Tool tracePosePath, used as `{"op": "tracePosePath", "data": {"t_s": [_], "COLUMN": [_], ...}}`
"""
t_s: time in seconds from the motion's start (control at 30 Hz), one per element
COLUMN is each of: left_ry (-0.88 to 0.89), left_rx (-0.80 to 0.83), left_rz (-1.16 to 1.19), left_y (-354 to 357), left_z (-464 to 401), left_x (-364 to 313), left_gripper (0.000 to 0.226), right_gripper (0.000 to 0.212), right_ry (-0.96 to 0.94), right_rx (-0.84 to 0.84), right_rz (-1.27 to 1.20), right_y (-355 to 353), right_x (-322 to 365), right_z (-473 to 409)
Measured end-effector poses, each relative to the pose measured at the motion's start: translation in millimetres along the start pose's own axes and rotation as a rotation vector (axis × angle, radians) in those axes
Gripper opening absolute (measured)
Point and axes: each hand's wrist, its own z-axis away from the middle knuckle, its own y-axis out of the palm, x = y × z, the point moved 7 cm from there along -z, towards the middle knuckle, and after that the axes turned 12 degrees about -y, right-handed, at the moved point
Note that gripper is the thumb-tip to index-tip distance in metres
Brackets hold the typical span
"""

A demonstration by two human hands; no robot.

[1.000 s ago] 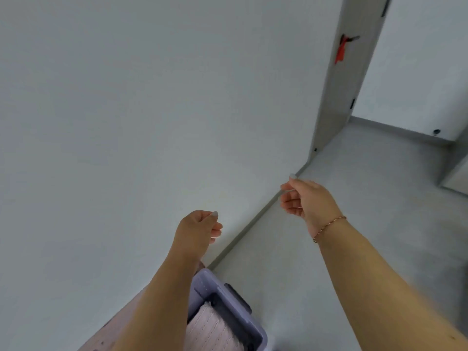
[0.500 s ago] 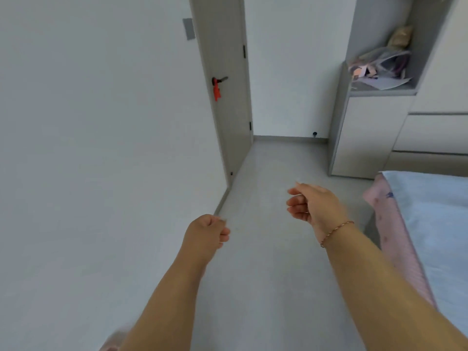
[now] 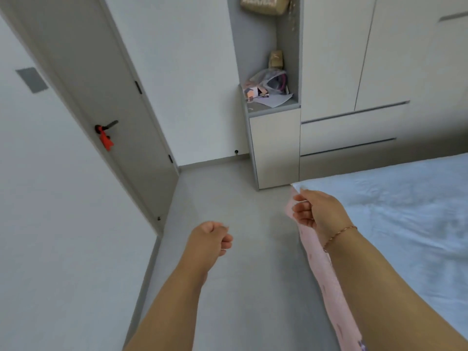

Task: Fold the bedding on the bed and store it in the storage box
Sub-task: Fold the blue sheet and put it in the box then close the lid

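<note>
The bed fills the right side, with a light blue sheet [image 3: 395, 224] on top and a pink patterned side panel [image 3: 326, 282] running down toward me. My right hand [image 3: 316, 214] hovers in front of the bed's near corner, fingers curled toward the palm, and holds nothing. My left hand [image 3: 210, 240] is a loose fist above the floor, left of the bed, holding nothing. The storage box is out of view.
A grey floor strip [image 3: 228, 198] runs between the white wall on the left and the bed. Ahead stands a grey door [image 3: 114, 97] with a red tag on its handle [image 3: 105, 138]. A cluttered open shelf niche [image 3: 268, 92] and white wardrobe [image 3: 354, 72] stand behind the bed.
The view has swung right, away from the wall and the purple storage box, toward the door, wardrobe and bed. Both hands kept their curled pose.
</note>
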Motion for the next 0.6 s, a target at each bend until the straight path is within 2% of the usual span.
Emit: {"op": "tracePosePath", "data": {"t_s": [0.3,0.6], "left_ry": [0.018,0.057], "left_rx": [0.184,0.340], "left_rz": [-0.083,-0.172], "left_y": [89.7,153.7], "left_z": [-107.3,-245.7], "left_x": [-59.7,-138.4], "left_gripper": [0.010,0.015], "right_gripper": [0.028,0.028], "right_ry": [0.010,0.037], "right_rx": [-0.218,-0.410], "right_rz": [0.029,0.019], "right_y": [-60.6,-70.1], "right_x": [-1.9,-6.2], "right_z": [-90.8,-207.5]}}
